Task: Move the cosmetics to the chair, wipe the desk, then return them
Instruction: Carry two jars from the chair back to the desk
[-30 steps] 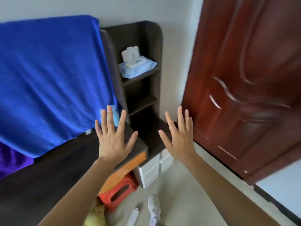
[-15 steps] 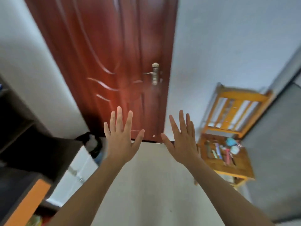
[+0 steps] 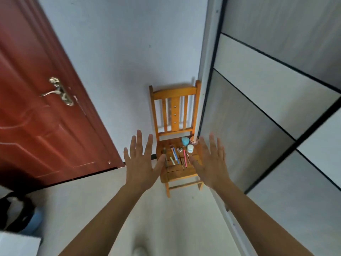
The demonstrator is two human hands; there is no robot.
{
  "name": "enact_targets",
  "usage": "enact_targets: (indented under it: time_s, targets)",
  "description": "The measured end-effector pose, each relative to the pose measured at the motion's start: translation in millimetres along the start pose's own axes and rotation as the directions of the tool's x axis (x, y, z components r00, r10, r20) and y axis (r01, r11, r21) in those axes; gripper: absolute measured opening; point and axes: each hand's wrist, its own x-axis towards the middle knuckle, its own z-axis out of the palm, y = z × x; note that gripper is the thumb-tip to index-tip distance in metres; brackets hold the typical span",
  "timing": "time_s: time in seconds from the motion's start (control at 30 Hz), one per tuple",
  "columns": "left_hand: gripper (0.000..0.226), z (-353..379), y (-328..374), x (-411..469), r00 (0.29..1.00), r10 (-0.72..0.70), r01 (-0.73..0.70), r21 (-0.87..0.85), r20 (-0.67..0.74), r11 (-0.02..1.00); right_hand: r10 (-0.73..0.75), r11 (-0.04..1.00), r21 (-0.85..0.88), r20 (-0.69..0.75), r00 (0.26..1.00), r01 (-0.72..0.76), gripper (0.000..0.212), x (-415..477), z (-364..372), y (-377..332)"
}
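- Several grey and white panels with black dividing lines make up a sliding wardrobe front (image 3: 276,89) that fills the right side of the view.
- One red-brown panelled door (image 3: 36,126) takes up the left side. It is closed, with a brass lever handle (image 3: 55,91) on it.
- A plain white wall (image 3: 129,52) runs between the door and the wardrobe, above a pale floor (image 3: 166,218).
- A black bag (image 3: 16,213) sits on the floor at the lower left, near the foot of the door.
- A small wooden chair (image 3: 174,91) with a slatted back stands against the wall, tight beside the wardrobe's edge.
- The left hand (image 3: 141,167) is raised in the air in front of the chair's left side. Its back faces the camera, the fingers are straight and spread wide, and it holds nothing.
- The right hand (image 3: 212,165) is raised the same way in front of the chair's right side, with fingers straight, spread and empty.
- The cosmetics (image 3: 177,156) lie on the chair seat, seen between the two hands.
- At the back of the seat are a teal cup (image 3: 185,141) and a pink-topped jar (image 3: 193,139), with a small white jar (image 3: 190,148) just in front of them.
- Further forward lie a blue pencil (image 3: 175,156), a pink pencil (image 3: 184,158) and a pale green stick (image 3: 172,160), roughly side by side.
- The remaining items are too small to identify.
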Motion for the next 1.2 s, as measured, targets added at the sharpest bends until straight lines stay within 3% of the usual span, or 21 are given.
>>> enact_targets:
  time_s: [0.13,0.3,0.53,0.77,0.93,1.2]
  targets:
    - [0.081,36,3,52,0.994,0.017,-0.021,0.034,0.109,0.999,0.068,0.997,0.025,0.075,0.995,-0.07,0.077,40,19,26]
    - [0.081,77,-5,146,0.984,0.05,-0.053,0.012,0.173,0.999,0.153,0.988,-0.005,0.111,0.982,-0.153,0.088,115,46,49]
    - [0.079,133,-14,280,0.959,0.136,-0.13,-0.042,0.249,0.991,0.315,0.949,-0.042,0.165,0.935,-0.312,0.079,243,84,72]
    - [0.076,211,-18,344,0.926,0.175,-0.16,-0.072,0.334,0.985,0.33,0.94,0.008,0.23,0.916,-0.34,0.082,314,128,91]
    - [0.072,298,-27,355,0.904,0.129,-0.086,-0.124,0.408,0.989,0.269,0.941,0.105,0.342,0.9,-0.321,0.071,344,200,130]
    - [0.071,465,-52,328,0.829,-0.031,0.114,-0.115,0.558,0.987,0.365,0.877,0.108,0.486,0.794,-0.469,0.072,337,363,194]
